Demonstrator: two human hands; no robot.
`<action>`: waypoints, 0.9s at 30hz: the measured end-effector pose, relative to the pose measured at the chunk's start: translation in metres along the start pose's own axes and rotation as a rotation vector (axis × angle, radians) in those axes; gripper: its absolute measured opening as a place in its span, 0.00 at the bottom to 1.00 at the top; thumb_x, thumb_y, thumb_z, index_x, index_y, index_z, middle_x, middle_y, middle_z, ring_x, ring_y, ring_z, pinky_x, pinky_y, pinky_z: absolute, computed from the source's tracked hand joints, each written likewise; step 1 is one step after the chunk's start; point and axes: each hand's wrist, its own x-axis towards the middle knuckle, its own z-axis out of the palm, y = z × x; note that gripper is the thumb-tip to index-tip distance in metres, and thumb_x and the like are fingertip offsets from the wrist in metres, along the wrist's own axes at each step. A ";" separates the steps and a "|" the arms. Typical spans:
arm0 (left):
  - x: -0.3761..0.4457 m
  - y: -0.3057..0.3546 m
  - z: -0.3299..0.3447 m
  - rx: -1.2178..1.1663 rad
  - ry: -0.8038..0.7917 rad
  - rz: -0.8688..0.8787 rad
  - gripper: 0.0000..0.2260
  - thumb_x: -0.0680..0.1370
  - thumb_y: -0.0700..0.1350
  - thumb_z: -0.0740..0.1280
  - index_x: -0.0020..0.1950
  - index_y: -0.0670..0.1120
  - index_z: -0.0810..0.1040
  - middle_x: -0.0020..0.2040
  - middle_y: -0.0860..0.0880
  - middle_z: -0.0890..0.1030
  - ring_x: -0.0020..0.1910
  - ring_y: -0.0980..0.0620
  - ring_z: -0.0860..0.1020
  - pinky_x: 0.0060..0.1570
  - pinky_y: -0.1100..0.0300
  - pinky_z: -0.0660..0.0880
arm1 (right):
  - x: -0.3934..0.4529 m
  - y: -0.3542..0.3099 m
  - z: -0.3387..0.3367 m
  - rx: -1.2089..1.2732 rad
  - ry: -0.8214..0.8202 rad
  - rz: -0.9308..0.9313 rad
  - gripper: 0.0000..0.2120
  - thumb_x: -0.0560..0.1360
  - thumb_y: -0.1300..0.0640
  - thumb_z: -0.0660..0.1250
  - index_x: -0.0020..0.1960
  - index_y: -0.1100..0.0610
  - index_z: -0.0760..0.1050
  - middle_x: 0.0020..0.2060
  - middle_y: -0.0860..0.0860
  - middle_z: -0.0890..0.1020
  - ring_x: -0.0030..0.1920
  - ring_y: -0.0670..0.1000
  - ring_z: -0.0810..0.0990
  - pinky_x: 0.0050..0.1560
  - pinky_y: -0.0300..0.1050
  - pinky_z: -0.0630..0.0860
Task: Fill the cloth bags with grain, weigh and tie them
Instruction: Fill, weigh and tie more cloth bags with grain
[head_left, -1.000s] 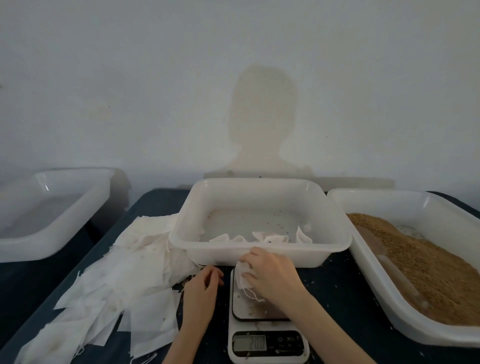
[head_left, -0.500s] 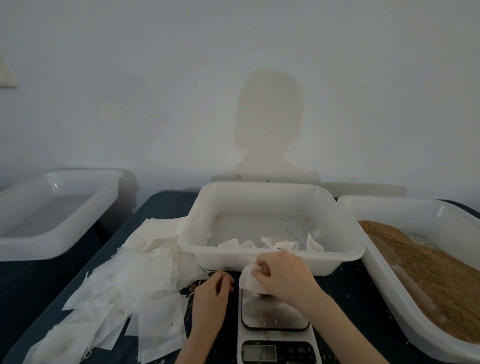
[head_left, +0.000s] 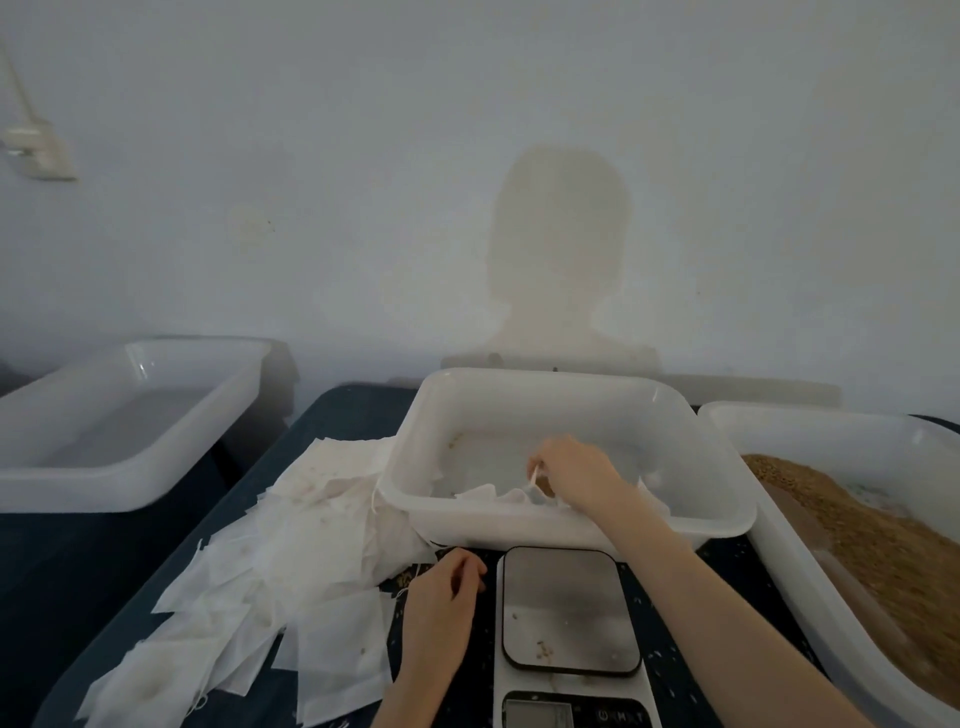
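Note:
My right hand (head_left: 576, 473) reaches over the near wall of the middle white tray (head_left: 410, 499) and pinches the top of a small white cloth bag (head_left: 536, 480) just above the tray floor. Other tied bags (head_left: 480, 492) lie along that near wall. My left hand (head_left: 441, 597) rests on the dark table beside the scale (head_left: 569, 608), fingers loosely curled and holding nothing. The scale's plate is bare except for a few grains. A pile of flat empty cloth bags (head_left: 311, 545) spreads to the left. Brown grain (head_left: 872, 530) fills the right tray (head_left: 779, 540).
A third white tray (head_left: 130, 415) stands on a separate surface at the left, with a gap between it and the table. Loose grains dot the dark tablecloth (head_left: 332, 415). A plain wall runs close behind the trays.
My right hand lifted the bag off the scale and carried it forward over the tray wall into the middle tray. My left hand stayed beside the scale.

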 end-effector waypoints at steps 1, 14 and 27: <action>0.000 0.000 0.000 -0.001 0.000 -0.001 0.13 0.79 0.45 0.62 0.37 0.58 0.74 0.33 0.58 0.79 0.36 0.65 0.76 0.36 0.71 0.68 | 0.004 0.001 0.005 -0.007 -0.082 -0.014 0.14 0.76 0.65 0.59 0.53 0.55 0.81 0.55 0.54 0.81 0.54 0.56 0.79 0.50 0.45 0.73; -0.009 0.017 -0.044 0.558 -0.067 0.192 0.04 0.78 0.55 0.62 0.49 0.56 0.73 0.44 0.59 0.74 0.42 0.61 0.72 0.41 0.68 0.70 | -0.010 -0.012 -0.004 0.302 0.032 -0.213 0.15 0.80 0.59 0.58 0.58 0.51 0.80 0.55 0.44 0.82 0.56 0.46 0.78 0.59 0.42 0.73; -0.034 -0.006 -0.117 0.765 -0.425 0.024 0.08 0.79 0.50 0.62 0.54 0.52 0.78 0.54 0.54 0.78 0.51 0.56 0.77 0.52 0.65 0.73 | -0.075 -0.074 0.019 0.358 -0.132 -0.427 0.14 0.78 0.58 0.58 0.52 0.47 0.81 0.43 0.41 0.83 0.30 0.37 0.73 0.35 0.29 0.70</action>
